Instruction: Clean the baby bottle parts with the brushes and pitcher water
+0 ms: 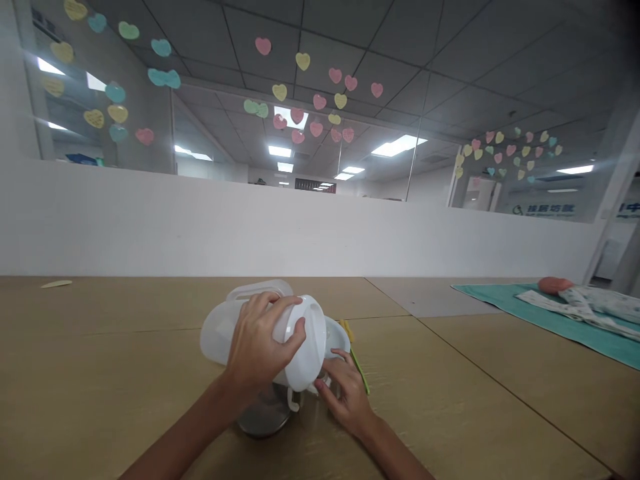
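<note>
Fingers of left hand [263, 339] curl round translucent container [217, 331], gripping it near its white round end [309, 350]. Container tilted sideways above table [100, 387], round end toward right. Fingers of right hand [351, 395] bent, just beside container's round end; whether they grip small white part [313, 389] there, cannot tell. Just right of container: pale blue piece [337, 337], yellow-green stick [361, 373]. Below container: grey disc [265, 415]. Well right of container: teal cloth [505, 299] bearing patterned cloth [605, 303].
</note>
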A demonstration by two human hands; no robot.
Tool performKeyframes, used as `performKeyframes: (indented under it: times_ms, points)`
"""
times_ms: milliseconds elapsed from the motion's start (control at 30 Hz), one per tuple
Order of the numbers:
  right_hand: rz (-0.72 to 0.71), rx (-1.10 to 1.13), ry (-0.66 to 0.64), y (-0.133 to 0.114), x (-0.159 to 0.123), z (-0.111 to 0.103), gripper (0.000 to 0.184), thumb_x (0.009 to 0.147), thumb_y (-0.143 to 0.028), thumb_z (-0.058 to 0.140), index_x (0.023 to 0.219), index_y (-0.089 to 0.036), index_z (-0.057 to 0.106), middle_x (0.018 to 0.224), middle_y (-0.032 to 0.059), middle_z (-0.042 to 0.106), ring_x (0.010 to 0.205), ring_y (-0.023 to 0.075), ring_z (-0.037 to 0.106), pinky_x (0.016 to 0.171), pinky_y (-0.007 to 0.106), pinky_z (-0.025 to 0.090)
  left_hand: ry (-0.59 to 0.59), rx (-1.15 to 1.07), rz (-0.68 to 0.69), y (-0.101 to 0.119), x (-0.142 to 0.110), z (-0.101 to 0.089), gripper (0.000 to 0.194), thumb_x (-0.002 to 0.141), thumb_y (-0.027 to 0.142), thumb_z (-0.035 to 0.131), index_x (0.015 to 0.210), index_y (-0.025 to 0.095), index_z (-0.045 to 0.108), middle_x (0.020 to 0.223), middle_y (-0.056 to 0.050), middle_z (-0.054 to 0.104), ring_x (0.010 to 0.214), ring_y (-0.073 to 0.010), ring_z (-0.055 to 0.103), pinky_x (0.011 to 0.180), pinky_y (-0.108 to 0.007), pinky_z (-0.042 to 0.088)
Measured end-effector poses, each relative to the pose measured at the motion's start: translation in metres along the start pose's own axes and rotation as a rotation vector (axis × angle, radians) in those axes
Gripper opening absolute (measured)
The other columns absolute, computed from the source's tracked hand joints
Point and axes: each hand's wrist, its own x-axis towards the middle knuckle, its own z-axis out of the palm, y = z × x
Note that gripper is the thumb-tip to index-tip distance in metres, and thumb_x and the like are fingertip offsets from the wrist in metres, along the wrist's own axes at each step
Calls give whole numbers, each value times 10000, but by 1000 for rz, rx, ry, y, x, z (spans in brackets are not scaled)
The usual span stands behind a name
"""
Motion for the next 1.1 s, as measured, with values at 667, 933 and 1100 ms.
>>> performKeyframes:
  times_ms: [667,933,1100]
  points:
    - [23,-5,-48,0,-2,0,247,837,-255,491,1076,-221,545,923,56,672,833,178,608,906,419,390,20,23,23,-2,-1,2,243,755,305,507,946,228,636,874,-45,591,863,-210,537,777,-356,400]
    - [-25,-26,-3,3,-4,3,271,836,-251,497,1101,-201,530,944,68,671,837,175,609,885,416,408,-60,-235,-190,-10,9,-6,241,749,348,522,911,224,650,930,-35,622,934,-223,531,859,-368,380]
    - [-53,-30,22,2,-4,2,327,826,-236,521,1152,-212,515,971,59,672,852,174,620,880,403,424,78,-785,-693,-55,28,-15,364,678,421,607,945,176,628,910,-33,622,801,-177,562,686,-264,439]
